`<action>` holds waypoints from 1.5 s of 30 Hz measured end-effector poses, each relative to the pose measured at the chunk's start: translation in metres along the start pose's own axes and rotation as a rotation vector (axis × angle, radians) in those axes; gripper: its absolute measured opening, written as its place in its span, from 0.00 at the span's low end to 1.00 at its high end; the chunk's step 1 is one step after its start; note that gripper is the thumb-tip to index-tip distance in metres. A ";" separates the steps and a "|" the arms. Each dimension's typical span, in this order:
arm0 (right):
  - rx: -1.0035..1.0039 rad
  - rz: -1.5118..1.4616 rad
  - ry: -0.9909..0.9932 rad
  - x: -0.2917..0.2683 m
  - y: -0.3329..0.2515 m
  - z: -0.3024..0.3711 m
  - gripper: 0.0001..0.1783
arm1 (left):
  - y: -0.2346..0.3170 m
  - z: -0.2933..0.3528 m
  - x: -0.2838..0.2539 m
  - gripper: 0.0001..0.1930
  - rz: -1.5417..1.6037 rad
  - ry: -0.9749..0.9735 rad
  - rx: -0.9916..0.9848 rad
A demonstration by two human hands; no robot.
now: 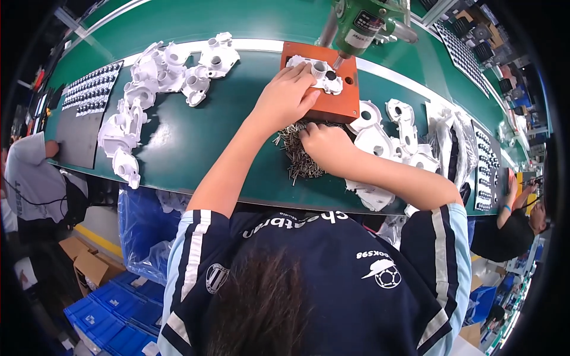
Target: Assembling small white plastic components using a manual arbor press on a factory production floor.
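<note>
My left hand (286,98) holds a white plastic housing (319,66) down on an orange block fixture (332,107), its fingers over the part's left end and the thumb apart. A round tube stands up from the housing, beside a dark round hole. Just above it hangs the tip of a green press-like tool (363,29). In front of the block lies a heap of small metal pins (301,157). My right hand (329,148) is at the heap's upper right edge with its fingers curled; what lies between the fingertips is hidden.
White housings (142,77) lie grouped at the left, and more housings (377,139) lie close by my right forearm. Trays of small dark parts (89,95) stand at both ends of the green bench (196,136). Other people (510,228) sit at either side. Blue crates (113,314) stand lower left.
</note>
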State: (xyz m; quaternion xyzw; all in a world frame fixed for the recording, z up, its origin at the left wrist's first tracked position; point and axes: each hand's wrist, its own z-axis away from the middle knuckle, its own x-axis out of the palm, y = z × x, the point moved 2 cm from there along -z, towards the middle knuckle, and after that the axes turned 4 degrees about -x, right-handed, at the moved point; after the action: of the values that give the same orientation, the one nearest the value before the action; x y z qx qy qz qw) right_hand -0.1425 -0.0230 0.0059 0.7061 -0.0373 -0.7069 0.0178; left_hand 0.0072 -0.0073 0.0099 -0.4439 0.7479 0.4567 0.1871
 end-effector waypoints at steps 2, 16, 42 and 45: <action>-0.010 0.096 -0.012 0.004 0.000 -0.007 0.11 | 0.004 0.002 -0.002 0.14 -0.024 0.028 0.015; 0.239 -0.720 0.203 -0.044 0.048 0.019 0.10 | 0.006 0.002 0.000 0.18 -0.086 0.037 -0.001; 0.534 -0.862 0.632 -0.003 0.137 -0.015 0.09 | 0.007 0.000 0.002 0.16 -0.074 0.005 0.000; 0.481 -0.729 0.612 -0.018 0.126 -0.011 0.08 | 0.007 0.001 0.001 0.18 -0.090 0.012 0.011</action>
State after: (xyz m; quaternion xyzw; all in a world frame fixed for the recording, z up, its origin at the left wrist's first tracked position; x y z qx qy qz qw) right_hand -0.1347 -0.1478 0.0340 0.8313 0.0566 -0.4005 -0.3811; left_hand 0.0006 -0.0060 0.0120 -0.4789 0.7307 0.4411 0.2054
